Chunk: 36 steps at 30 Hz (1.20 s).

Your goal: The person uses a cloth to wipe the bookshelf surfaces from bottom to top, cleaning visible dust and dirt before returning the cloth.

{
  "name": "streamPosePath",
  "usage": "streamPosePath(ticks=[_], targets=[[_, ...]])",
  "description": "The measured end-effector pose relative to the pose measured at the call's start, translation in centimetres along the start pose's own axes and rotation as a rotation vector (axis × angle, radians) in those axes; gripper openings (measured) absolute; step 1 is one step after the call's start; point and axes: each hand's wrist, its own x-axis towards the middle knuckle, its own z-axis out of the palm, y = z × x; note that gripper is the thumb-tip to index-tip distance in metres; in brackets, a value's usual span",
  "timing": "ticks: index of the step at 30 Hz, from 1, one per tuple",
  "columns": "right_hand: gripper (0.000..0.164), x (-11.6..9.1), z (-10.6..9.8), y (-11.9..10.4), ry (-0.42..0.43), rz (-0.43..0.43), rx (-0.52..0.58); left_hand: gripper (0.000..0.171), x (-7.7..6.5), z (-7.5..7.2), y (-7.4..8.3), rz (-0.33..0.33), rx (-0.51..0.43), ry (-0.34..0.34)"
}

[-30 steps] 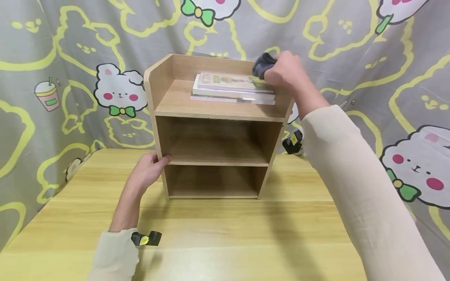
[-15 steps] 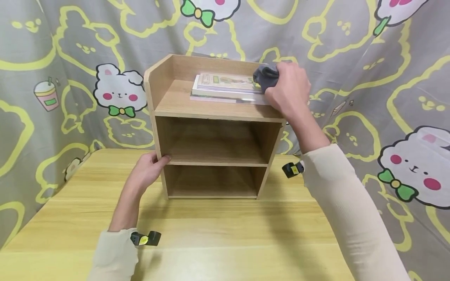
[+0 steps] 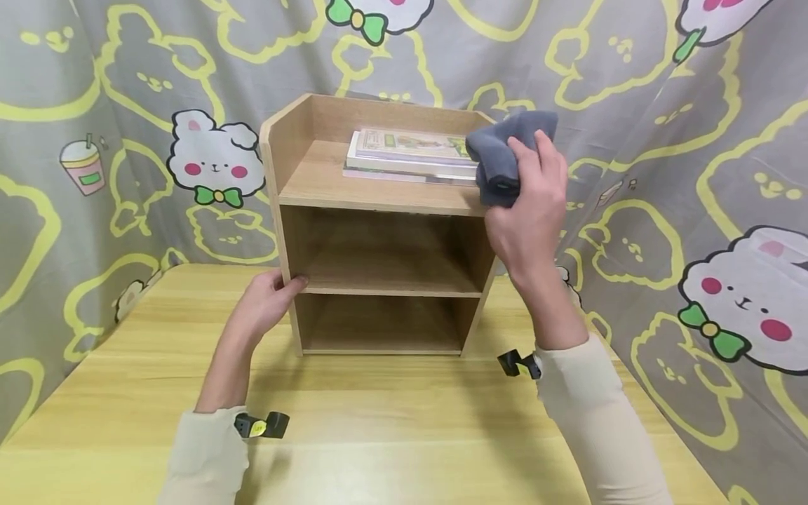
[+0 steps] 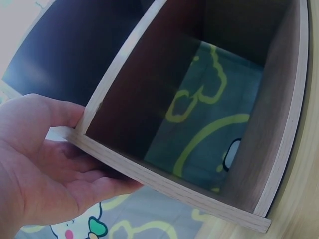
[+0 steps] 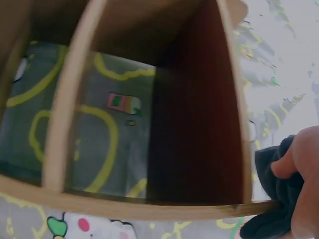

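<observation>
A small wooden shelf (image 3: 391,289) with three levels stands upright on the table. My left hand (image 3: 268,305) grips its left side panel at the middle board; in the left wrist view the thumb lies on the inner side and the fingers (image 4: 107,189) on the outer side. A folded grey-blue cloth (image 3: 501,165) is in my right hand (image 3: 533,207), at the top right side panel. In the right wrist view the cloth (image 5: 279,184) wraps around the panel's front edge. The hand and cloth hide part of that panel.
Several stacked books (image 3: 410,156) lie flat on the top level, near the right panel. The yellow wooden table (image 3: 379,428) extends in front. A grey patterned curtain (image 3: 631,140) hangs behind and at both sides. Each sleeve bears a black wrist camera (image 3: 261,426).
My right hand has come down and forward along the right panel with the cloth, which now shows more fully. My left hand keeps its grip, and the shelf stays in place.
</observation>
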Motion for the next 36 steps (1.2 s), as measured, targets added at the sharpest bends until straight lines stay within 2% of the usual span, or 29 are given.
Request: streamPosePath(ticks=[4,10,15,19,26,31,36], targets=[[0.059,-0.4,0.2,0.1,-0.008,-0.055,-0.038,0.054,0.0,0.0,-0.1,0.002,0.006,-0.005],[0.052,1.8,-0.3,-0.8,-0.162,-0.014,-0.188,0.057,0.1,0.0,0.0,-0.007,-0.015,-0.008],[0.05,4.5,-0.4,-2.0,-0.373,0.113,-0.336,0.056,0.1,-0.2,0.1,0.006,-0.007,0.003],[0.047,6.7,0.1,-2.4,-0.571,0.153,-0.456,0.055,0.0,-0.2,0.0,0.01,-0.015,0.004],[0.04,10.5,0.7,-1.3,-0.805,0.246,-0.427,0.054,0.2,0.1,-0.1,-0.001,-0.029,-0.011],[0.045,11.9,1.6,-0.7,-0.871,0.268,-0.413,0.054,0.3,0.3,0.0,0.003,-0.036,-0.015],[0.045,11.7,1.9,-0.7,-0.85,0.269,-0.412,0.054,0.2,0.0,0.0,-0.001,-0.033,-0.007]])
